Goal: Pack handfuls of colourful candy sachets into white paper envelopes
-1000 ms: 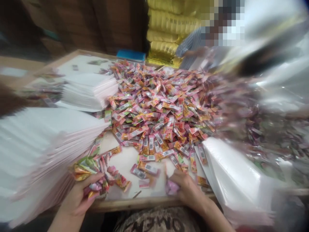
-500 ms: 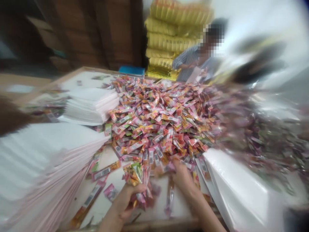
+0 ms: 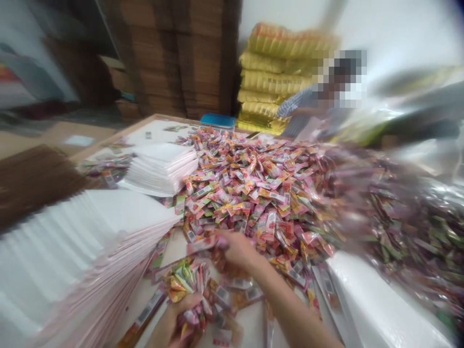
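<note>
A big heap of small colourful candy sachets [image 3: 261, 188] covers the middle of a wooden-edged table [image 3: 119, 135]. My left hand [image 3: 174, 321], near the bottom edge, is closed round a bunch of sachets [image 3: 186, 285] that fan out above the fingers. My right hand [image 3: 235, 251] reaches into the near edge of the heap, fingers curled on a few sachets; the view is blurred, so its grip is unclear.
A tall fanned stack of white and pink bags [image 3: 76, 251] lies at the left, a smaller white stack [image 3: 159, 166] behind it, another white stack [image 3: 369, 304] at the lower right. Another person [image 3: 308, 108] sits across the table by yellow sacks [image 3: 275, 77]. A blue box [image 3: 217, 120] sits at the far edge.
My left hand has shifted right with its bunch of sachets. My right hand has moved from the near table edge forward into the heap. The camera has tilted up.
</note>
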Available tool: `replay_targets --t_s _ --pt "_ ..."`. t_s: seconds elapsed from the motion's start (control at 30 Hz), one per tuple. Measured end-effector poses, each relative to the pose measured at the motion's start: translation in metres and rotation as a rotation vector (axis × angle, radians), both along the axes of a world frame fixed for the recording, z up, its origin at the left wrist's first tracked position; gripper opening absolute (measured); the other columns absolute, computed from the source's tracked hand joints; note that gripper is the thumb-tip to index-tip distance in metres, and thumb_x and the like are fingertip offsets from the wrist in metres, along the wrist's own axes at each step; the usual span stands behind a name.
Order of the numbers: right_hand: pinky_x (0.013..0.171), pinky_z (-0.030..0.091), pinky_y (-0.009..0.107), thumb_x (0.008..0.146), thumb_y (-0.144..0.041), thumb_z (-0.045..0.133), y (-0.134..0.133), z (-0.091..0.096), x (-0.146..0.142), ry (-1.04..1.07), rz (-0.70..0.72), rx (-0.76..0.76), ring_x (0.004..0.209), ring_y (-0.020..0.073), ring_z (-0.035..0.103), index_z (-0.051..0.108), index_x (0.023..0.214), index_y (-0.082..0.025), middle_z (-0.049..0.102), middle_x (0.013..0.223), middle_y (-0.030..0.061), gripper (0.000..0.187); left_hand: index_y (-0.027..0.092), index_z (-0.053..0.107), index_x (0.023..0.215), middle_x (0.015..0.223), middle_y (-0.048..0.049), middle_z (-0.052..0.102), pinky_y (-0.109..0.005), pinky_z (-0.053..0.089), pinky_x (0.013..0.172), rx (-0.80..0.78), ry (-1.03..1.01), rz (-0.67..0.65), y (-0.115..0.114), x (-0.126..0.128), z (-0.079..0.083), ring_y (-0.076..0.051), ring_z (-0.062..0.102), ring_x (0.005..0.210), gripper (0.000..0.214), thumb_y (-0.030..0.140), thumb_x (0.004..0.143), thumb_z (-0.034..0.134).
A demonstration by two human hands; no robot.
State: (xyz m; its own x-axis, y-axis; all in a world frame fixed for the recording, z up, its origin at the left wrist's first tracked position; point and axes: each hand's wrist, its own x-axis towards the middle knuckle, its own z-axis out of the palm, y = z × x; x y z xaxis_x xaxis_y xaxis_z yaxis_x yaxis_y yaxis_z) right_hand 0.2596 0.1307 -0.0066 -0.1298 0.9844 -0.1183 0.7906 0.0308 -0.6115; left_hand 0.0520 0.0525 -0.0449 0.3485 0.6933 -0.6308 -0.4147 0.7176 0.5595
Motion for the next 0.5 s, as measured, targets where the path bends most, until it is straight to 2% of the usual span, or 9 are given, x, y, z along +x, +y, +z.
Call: replay_targets --t_s 0.1,0.17,0.23,0.27,0.37,0.43,0.5 --pt "0.066 0.044 0.025 0.064 -0.022 0.067 -0.028 -0.005 -0.001 -0.053 0.271 -0.073 0.082 0.0208 0.065 0.059 0.122 -0.034 0.071 0.098 0.0013 0.06 0.011 0.072 0.059 0.059 -0.0075 0.069 -0.027 0.051 0.053 0.058 0.071 0.032 0.004 -0.017 -0.001 -0.017 0.061 0.054 0.014 0.02 0.07 0.071" --pt "0.061 0.042 0.023 0.065 -0.021 0.065 -0.038 -0.01 0.008 -0.059 0.285 -0.108 0.075 0.019 0.064 0.068 0.105 -0.03 0.071 0.087 0.0005 0.041 0.013 0.071 0.061 0.062 -0.005 0.07 -0.027 0.053 0.055 0.066 0.088 0.13 0.01 -0.024 -0.001 -0.018 0.062 0.056 0.007 0.017 0.065 0.075" --pt "0.061 0.041 0.021 0.068 -0.015 0.06 -0.031 -0.012 0.018 -0.057 0.162 -0.058 0.074 0.0168 0.063 0.07 0.086 -0.023 0.069 0.081 0.001 0.022 0.014 0.07 0.064 0.063 -0.0028 0.07 -0.027 0.053 0.056 0.065 0.063 0.201 0.016 -0.025 -0.003 -0.017 0.064 0.057 0.007 0.012 0.061 0.077" --pt "0.064 0.041 0.021 0.07 -0.012 0.057 -0.021 -0.012 0.022 -0.067 0.069 -0.002 0.076 0.0165 0.062 0.069 0.082 -0.021 0.068 0.082 0.0018 0.02 0.014 0.07 0.066 0.063 -0.0022 0.071 -0.026 0.053 0.056 0.064 0.047 0.214 0.018 -0.024 -0.004 -0.017 0.065 0.057 0.01 0.009 0.06 0.077" --pt "0.076 0.041 0.026 0.074 -0.008 0.052 0.022 -0.011 0.021 -0.097 -0.162 0.158 0.09 0.0201 0.061 0.066 0.093 -0.016 0.066 0.099 0.0085 0.025 0.014 0.07 0.072 0.068 -0.0046 0.072 -0.026 0.052 0.05 0.04 0.027 0.184 0.021 -0.017 -0.007 -0.019 0.067 0.059 0.014 0.009 0.061 0.077" --pt "0.078 0.042 0.031 0.073 -0.007 0.052 0.047 -0.012 0.014 -0.093 -0.224 0.171 0.09 0.0243 0.061 0.066 0.092 -0.011 0.065 0.101 0.0146 0.023 0.013 0.07 0.072 0.069 -0.0066 0.073 -0.027 0.052 0.047 0.007 0.027 0.17 0.021 -0.015 -0.008 -0.021 0.068 0.058 0.014 0.011 0.061 0.077" --pt "0.076 0.042 0.033 0.071 -0.006 0.055 0.061 -0.016 0.007 -0.058 -0.252 0.168 0.084 0.0258 0.063 0.066 0.081 -0.009 0.065 0.093 0.0164 0.015 0.012 0.071 0.071 0.065 -0.0072 0.072 -0.029 0.053 0.048 -0.014 0.031 0.154 0.019 -0.016 -0.008 -0.022 0.067 0.056 0.013 0.013 0.06 0.078"
